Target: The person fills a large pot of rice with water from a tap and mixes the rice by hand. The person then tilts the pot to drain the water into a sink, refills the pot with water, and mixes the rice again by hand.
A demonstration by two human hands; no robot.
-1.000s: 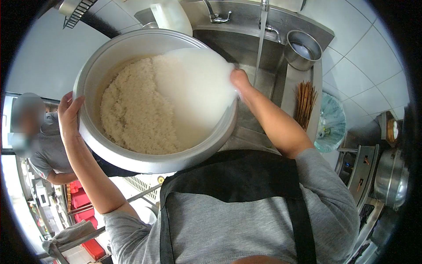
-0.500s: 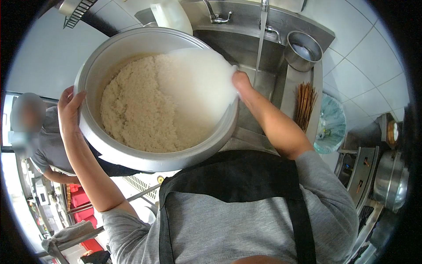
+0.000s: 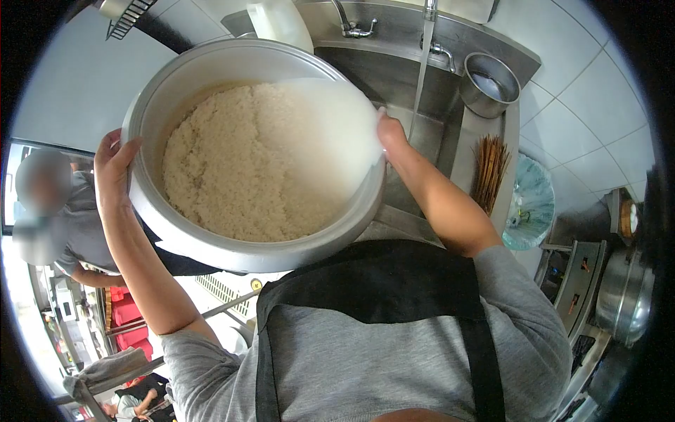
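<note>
A large round pot (image 3: 253,255) is tilted to the right over the edge of the steel sink (image 3: 439,144). Pale rice grains (image 3: 232,165) are heaped on its left side, and cloudy white water (image 3: 334,126) lies against its right rim. My left hand (image 3: 114,165) grips the pot's left rim, thumb on the near side of the edge. At the right rim, my right hand (image 3: 394,133) is wrapped round the edge beside the cloudy water; its fingertips are mostly hidden. Water runs from the tap (image 3: 429,10) into the sink behind.
On the sink's right ledge are a steel pot (image 3: 490,84) and a bundle of thin brown sticks (image 3: 490,172). Beyond hangs a bin with a clear greenish liner (image 3: 529,204). A co-worker (image 3: 81,225) stands at the left; another person (image 3: 140,401) is at the lower left.
The cloudy water covers less of the pot and more rice shows. The pot and both hands have shifted slightly in view. Another person has come into view at the lower left.
</note>
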